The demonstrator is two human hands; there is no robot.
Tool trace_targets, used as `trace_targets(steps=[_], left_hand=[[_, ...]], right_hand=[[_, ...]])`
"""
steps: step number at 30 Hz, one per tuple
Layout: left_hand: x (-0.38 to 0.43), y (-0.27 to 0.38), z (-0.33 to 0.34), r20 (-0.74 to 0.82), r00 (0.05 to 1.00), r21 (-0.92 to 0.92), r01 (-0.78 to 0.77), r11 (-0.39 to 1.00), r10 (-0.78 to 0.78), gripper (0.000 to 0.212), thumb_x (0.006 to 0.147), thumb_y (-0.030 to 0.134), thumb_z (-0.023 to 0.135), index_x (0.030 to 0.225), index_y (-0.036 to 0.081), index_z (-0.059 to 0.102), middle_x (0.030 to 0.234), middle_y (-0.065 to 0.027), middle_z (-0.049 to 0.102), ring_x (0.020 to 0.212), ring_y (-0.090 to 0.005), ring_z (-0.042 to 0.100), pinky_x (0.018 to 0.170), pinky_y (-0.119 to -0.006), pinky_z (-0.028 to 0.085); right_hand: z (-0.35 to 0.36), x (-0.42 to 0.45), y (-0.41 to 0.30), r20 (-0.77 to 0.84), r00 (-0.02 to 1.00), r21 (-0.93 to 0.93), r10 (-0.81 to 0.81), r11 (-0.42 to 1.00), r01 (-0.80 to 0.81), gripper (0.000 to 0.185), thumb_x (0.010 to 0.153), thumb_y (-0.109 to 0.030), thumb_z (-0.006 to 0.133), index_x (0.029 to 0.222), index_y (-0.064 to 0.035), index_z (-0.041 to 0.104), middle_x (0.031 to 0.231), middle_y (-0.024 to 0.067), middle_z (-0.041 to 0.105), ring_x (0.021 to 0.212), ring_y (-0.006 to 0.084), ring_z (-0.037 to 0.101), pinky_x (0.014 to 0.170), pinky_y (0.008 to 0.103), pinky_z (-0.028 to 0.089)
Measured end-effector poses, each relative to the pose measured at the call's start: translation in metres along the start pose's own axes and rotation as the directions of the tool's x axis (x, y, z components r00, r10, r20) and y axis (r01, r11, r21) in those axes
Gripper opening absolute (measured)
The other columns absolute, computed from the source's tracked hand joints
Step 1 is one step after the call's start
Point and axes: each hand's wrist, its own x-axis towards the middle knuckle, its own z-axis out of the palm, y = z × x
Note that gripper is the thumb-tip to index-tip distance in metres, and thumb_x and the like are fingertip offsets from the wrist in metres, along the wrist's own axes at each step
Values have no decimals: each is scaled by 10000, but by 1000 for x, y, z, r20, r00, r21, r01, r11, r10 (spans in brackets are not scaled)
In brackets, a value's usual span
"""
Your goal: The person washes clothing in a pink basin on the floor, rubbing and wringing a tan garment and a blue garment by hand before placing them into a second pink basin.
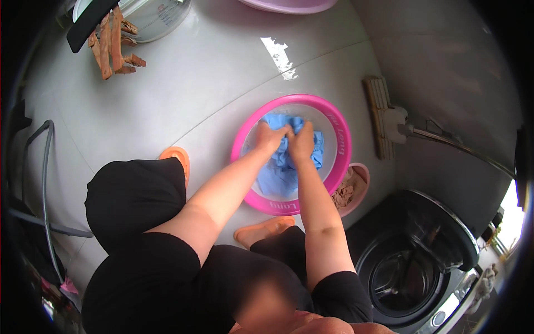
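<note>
A blue cloth [318,146] lies partly in water in a round basin with a bright pink rim [241,146], which stands on the floor before me. My left hand [270,137] grips the cloth at its upper left part. Close beside it, nearly touching, my right hand [301,141] is closed on the same cloth, with folds bunched under and between both hands. Part of the fabric spreads under the water towards my side of the basin. The fingertips of both hands are partly hidden in the folds.
A small pink bucket [363,173] with brownish cloth touches the basin's right side. A flat mop [381,119] leans at right, above an open washing machine [404,275]. A wooden stool or rack [110,46] is top left, another pink basin [292,5] at top, a grey hose [46,167] at left.
</note>
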Motion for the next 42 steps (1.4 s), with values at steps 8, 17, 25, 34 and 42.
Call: trace_targets(steps=[8,17,25,34,42], left_hand=[[13,-44,-2,-130,954,188,290,938,-269,497,785,321,690,1117,-40,610,1115,-266,625,1043,-399,606,895,-444,465],[19,-14,6,173,925,-276,377,884,-340,405,869,374,646,1004,-7,635,906,-104,642,768,-217,619,702,-379,493],[-56,35,38,623,744,-480,608,633,-243,460,921,333,582,1242,6,541,1232,-100,569,1150,-193,515,987,-355,395],[-61,26,47,801,583,-458,745,485,-140,534,961,425,498,1349,61,464,1331,-73,500,1218,-162,451,1050,-323,329],[-71,4,43,820,571,-505,755,418,-41,663,934,471,523,1418,39,381,1449,-66,392,1336,-164,316,1120,-364,207]], right_hand=[[-6,29,4,279,960,-149,-11,987,54,534,764,-471,702,1076,-53,590,1021,217,638,967,388,607,821,479,482],[6,-59,-43,-14,999,614,42,789,-24,252,798,-75,620,1016,27,547,1031,165,528,1016,306,519,937,348,391],[-37,-11,-4,-141,880,665,454,702,-256,370,890,-96,523,1228,35,452,1315,234,434,1234,320,418,1048,410,309],[-76,-40,-37,-28,934,643,356,721,-256,522,1006,-369,411,1336,32,455,1342,209,494,1258,293,464,1043,380,342],[-55,-82,-27,-113,988,373,105,926,-55,489,1026,-320,380,1394,0,418,1410,193,444,1283,260,448,1053,350,345]])
